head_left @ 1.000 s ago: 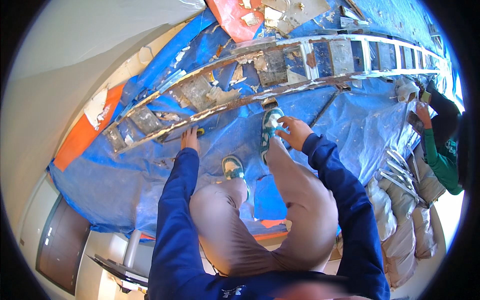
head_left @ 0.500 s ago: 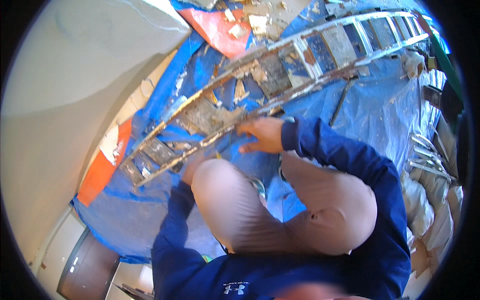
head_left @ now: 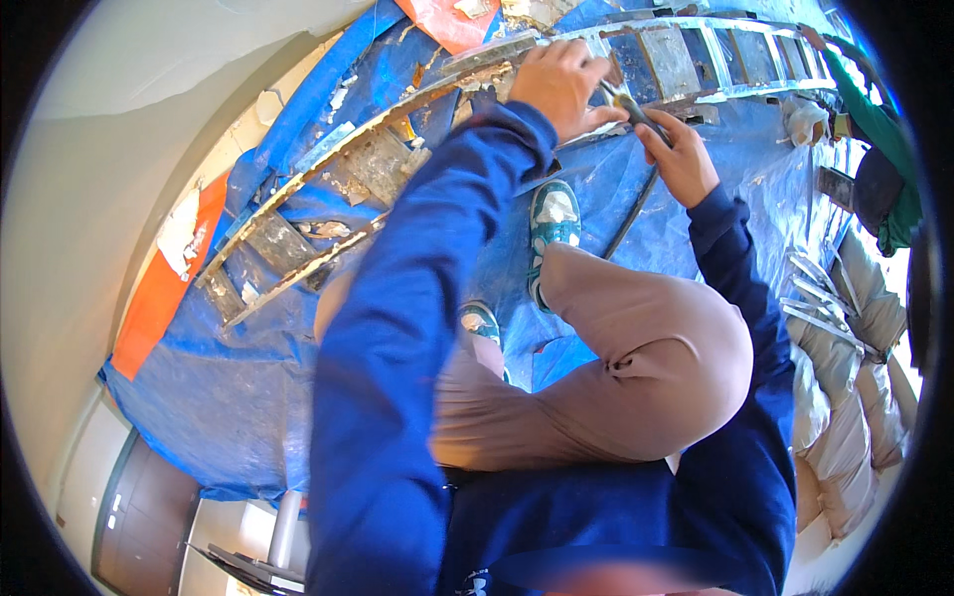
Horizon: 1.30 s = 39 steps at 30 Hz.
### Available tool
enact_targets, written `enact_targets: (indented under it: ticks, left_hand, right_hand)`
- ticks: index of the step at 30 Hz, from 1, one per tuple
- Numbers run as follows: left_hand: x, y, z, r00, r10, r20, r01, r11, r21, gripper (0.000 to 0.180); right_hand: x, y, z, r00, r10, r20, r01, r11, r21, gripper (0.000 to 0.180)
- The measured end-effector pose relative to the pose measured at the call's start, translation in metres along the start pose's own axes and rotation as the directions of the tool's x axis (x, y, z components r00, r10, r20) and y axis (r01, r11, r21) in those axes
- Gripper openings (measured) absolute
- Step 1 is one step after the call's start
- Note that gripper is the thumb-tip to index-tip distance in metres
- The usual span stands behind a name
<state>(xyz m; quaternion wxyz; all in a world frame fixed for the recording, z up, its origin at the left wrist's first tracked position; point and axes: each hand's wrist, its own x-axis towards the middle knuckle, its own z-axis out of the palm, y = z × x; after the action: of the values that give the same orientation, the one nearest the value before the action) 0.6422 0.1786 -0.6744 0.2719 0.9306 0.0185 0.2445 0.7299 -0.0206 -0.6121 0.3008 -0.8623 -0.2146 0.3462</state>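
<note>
A long ladder-like metal frame (head_left: pixel 586 50), with crossbars and worn, flaking boards, lies across a blue tarp (head_left: pixel 268 397). Over its middle part, my left hand (head_left: pixel 558 87) reaches out with its thumb spread from its slightly bent fingers. Beside it, my right hand (head_left: pixel 684 164) is closed round the dark handle of a hand tool (head_left: pixel 634 111). The tool's metal end points toward my left hand and is partly hidden, so its exact kind is unclear. My left thumb is close to the tool; whether they touch, I cannot tell.
Orange sheeting (head_left: pixel 164 298) and broken scraps line the wall at left. Another person in a green sleeve (head_left: pixel 870 109) is at the frame's far right end. Grey sacks (head_left: pixel 850 427) and metal strips (head_left: pixel 820 298) lie at right. My shoes (head_left: pixel 556 214) rest on the tarp.
Both hands have moved up and right from the frame's near rail. My left arm now stretches across my knee, and my right hand, empty before, holds the dark-handled tool.
</note>
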Motion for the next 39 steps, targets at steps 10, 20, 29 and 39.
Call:
enact_targets:
  ticks: [10,20,29,39]
  left_hand:
    - [-0.025,0.031,0.172,0.396,-0.844,0.363,0.428,-0.180,-0.886,0.023]
    - [-0.020,0.024,0.144,0.389,-0.769,0.507,0.197,-0.468,-0.861,0.019]
    - [-0.026,0.017,0.140,0.334,-0.776,0.536,0.293,-0.455,-0.841,0.023]
    - [-0.011,0.010,0.115,0.341,-0.704,0.623,0.407,-0.487,-0.773,0.030]
  right_hand:
    - [0.002,0.005,0.033,0.969,-0.157,-0.192,0.108,0.964,-0.243,0.041]
    - [0.018,-0.010,0.035,0.975,-0.191,-0.113,0.143,0.930,-0.338,0.042]
    - [0.029,-0.002,0.033,0.999,-0.011,-0.041,0.006,0.990,-0.141,0.040]
    - [0.059,-0.046,-0.001,0.704,0.612,0.360,-0.709,0.573,0.412,0.033]
